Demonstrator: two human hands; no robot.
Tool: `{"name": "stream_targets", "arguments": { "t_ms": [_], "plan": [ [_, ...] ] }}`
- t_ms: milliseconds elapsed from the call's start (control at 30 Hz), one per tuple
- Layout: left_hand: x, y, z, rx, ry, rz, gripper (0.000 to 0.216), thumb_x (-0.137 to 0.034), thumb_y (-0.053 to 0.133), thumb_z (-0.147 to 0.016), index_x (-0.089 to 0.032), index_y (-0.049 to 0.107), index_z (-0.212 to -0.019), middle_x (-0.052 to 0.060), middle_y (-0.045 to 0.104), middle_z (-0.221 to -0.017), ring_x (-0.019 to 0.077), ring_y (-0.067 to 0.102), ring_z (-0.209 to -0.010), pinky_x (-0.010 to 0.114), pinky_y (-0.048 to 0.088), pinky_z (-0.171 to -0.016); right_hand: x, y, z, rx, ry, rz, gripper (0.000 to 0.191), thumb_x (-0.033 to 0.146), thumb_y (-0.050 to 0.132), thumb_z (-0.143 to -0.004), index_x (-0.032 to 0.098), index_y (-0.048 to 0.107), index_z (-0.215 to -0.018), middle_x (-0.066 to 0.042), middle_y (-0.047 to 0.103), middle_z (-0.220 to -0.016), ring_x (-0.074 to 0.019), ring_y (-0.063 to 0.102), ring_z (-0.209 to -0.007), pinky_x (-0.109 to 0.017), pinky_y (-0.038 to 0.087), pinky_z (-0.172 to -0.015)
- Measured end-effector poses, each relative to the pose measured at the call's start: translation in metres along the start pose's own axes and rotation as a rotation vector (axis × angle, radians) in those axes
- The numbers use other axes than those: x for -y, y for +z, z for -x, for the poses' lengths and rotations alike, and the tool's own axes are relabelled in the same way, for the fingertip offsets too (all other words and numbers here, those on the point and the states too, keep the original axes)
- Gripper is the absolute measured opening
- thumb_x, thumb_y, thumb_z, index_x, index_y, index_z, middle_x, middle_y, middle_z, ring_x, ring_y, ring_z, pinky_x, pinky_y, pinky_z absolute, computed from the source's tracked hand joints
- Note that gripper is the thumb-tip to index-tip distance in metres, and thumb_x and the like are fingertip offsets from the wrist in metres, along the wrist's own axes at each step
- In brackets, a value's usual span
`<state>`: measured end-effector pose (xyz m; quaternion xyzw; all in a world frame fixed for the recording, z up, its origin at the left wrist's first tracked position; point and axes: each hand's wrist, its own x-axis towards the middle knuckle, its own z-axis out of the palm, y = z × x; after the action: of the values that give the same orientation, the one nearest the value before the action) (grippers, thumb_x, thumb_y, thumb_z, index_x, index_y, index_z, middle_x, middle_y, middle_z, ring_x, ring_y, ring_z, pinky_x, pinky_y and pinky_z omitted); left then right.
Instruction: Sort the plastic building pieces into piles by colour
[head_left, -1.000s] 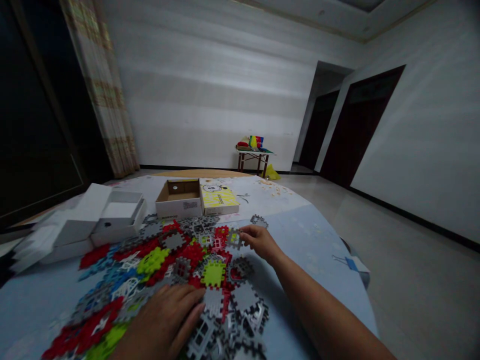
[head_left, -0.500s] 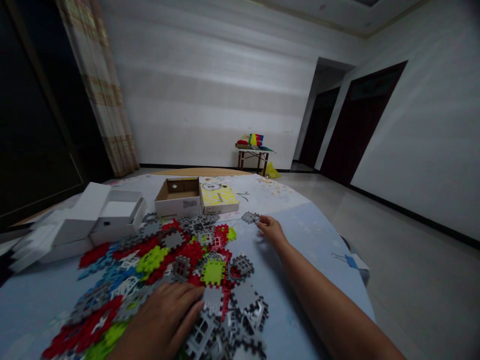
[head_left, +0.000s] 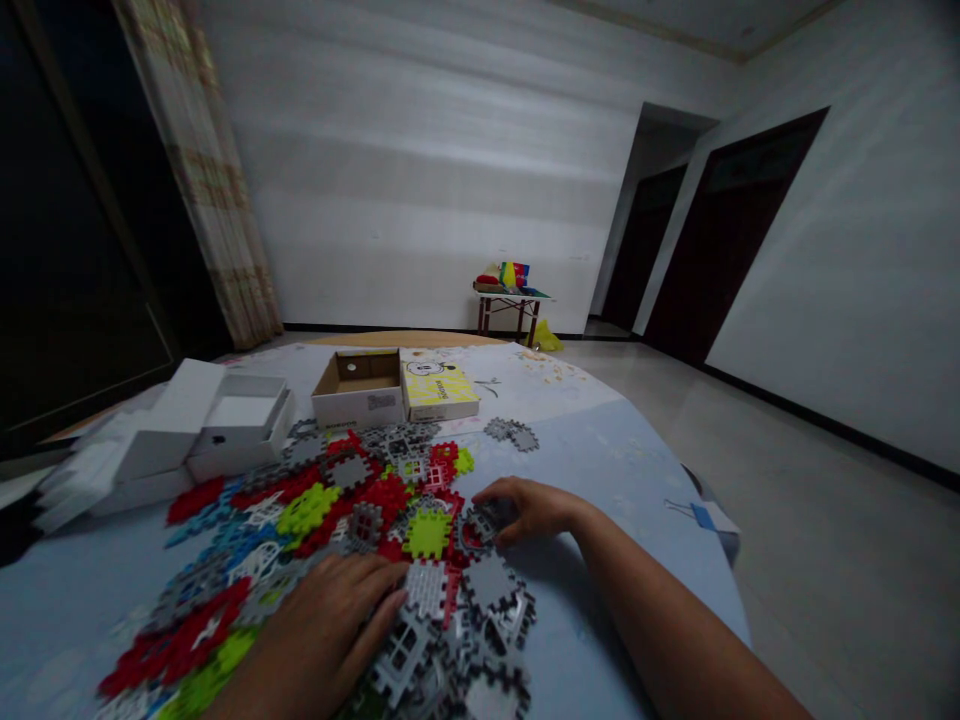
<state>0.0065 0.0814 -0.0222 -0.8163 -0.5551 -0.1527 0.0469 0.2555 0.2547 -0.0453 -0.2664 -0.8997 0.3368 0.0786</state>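
A heap of interlocking plastic pieces covers the table, in red, blue, lime green, white and grey. My left hand (head_left: 322, 625) lies on the near part of the heap, fingers stretched out, beside a grey square piece (head_left: 427, 588). At the heap's right edge, my right hand (head_left: 529, 510) has its thumb and fingers closed around a grey toothed piece (head_left: 480, 522) with a window grid. A lime green square piece (head_left: 427, 534) lies between the hands. Farther back, two round grey toothed pieces (head_left: 523, 437) lie side by side on the tablecloth, apart from the heap.
Behind the heap stand an open cardboard box (head_left: 356, 402) and a yellow-and-white box lid (head_left: 439, 390). White boxes (head_left: 240, 430) are stacked at the left. A blue binder clip (head_left: 703, 516) hangs at the right edge of the tablecloth (head_left: 622, 450). A small table (head_left: 510, 295) stands by the wall.
My right hand has let go of a grey toothed piece beside another one. It has come back toward me and closed on a piece in the heap. My left hand stays nearly in place.
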Motion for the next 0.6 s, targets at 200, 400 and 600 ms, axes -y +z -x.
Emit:
{"name": "stream_targets", "arguments": {
  "t_ms": [200,400,600],
  "plan": [
    [0.002,0.001,0.001,-0.025,0.025,-0.02,0.027,-0.039,0.043,-0.081,-0.032,0.061,-0.1,-0.003,0.066,-0.095,0.0143,0.06,-0.083,0.027,0.05,-0.074,-0.002,0.001,0.0,-0.085,0.109,-0.013,0.061,0.041,0.07,-0.06,0.022,0.056,-0.115,-0.004,0.061,-0.103,-0.0175,0.056,-0.089,-0.028,0.044,-0.08],
    [0.002,0.002,0.001,-0.021,0.019,-0.007,0.027,-0.038,0.042,-0.081,-0.031,0.061,-0.099,-0.002,0.066,-0.095,0.0142,0.06,-0.084,0.028,0.049,-0.075,-0.021,-0.01,-0.019,-0.433,0.219,-0.063,0.051,0.04,0.066,-0.065,0.016,0.059,-0.11,-0.007,0.064,-0.097,-0.0187,0.058,-0.085,-0.03,0.046,-0.078],
    [0.002,0.001,0.001,-0.032,0.017,0.007,0.026,-0.037,0.043,-0.082,-0.03,0.061,-0.099,-0.001,0.066,-0.095,0.0138,0.06,-0.083,0.027,0.048,-0.075,-0.036,-0.024,-0.045,-0.978,0.315,-0.024,0.06,0.036,0.06,-0.071,0.015,0.044,-0.124,-0.013,0.051,-0.121,-0.0214,0.052,-0.104,-0.035,0.04,-0.091]
  ]
}}
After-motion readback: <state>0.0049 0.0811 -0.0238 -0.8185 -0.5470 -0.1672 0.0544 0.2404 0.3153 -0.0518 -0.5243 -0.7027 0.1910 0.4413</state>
